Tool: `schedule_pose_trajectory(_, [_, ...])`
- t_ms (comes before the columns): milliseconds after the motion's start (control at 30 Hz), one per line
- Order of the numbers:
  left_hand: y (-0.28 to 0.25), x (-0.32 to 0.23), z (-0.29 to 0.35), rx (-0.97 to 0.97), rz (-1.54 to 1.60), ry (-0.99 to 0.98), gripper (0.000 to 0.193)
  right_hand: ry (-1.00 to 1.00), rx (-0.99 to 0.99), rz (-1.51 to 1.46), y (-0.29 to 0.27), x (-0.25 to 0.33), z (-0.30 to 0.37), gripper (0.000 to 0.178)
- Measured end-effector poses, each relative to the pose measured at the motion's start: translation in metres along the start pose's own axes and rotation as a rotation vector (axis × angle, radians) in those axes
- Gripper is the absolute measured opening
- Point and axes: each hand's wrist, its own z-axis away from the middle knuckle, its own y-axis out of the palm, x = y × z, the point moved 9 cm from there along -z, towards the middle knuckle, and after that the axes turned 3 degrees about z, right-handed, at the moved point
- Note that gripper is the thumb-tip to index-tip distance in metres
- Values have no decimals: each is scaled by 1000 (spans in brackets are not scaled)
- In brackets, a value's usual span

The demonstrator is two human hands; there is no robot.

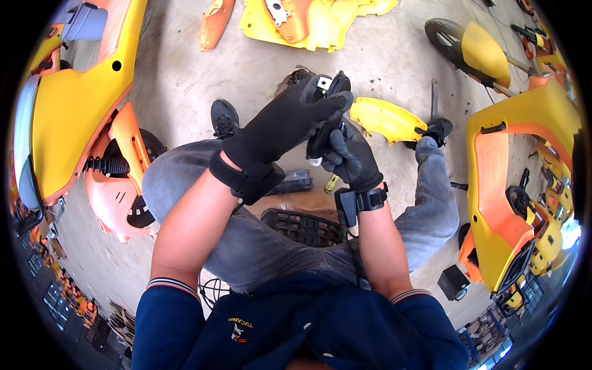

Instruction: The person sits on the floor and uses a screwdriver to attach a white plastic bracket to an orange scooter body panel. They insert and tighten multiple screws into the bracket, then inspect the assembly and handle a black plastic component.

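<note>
navy blue sweatshirt with striped cuffs [296,327] lies nearest to us, both sleeves pushed up. beyond it we note grey denim jeans [265,246] on a seated person, knees apart, and a black slatted plastic grille [302,227] between the thighs.

we record both hands gloved in black fabric with wrist straps. our left hand [287,123] reaches across from the near left, fingers pressed together and laid flat over the top of a small black plastic and metal scooter part [327,117], held up in the middle of the scene above the knees. our right hand [351,157] sits just below and to the right of it, fingers curled round the lower end of the part in a closed grip. a bright metal tab shows at the far end of the part, by the left fingertips. the part's exact shape is hidden by the gloves.

a curved yellow plastic panel [385,118] lies on the concrete floor [185,80] just right of the hands. black shoes rest on the floor at far left [223,117] and far right [439,129]. a yellow and orange scooter body [80,111] stands at left, another yellow and orange scooter body [512,185] at right. loose yellow and orange panels [308,21] lie at the far side.
</note>
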Motion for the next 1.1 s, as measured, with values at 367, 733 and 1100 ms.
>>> schedule_pose_trajectory(367, [7, -4, -1, 171, 511, 274, 48, -109, -83, 253, 14, 43, 14, 39])
schedule_pose_trajectory(733, [12, -13, -4, 153, 830, 161, 70, -230, -190, 86, -47, 52, 31, 37])
schedule_pose_trajectory(1100, [12, -17, 0, 117, 751, 150, 66, -183, -338, 278, -21, 61, 36, 25])
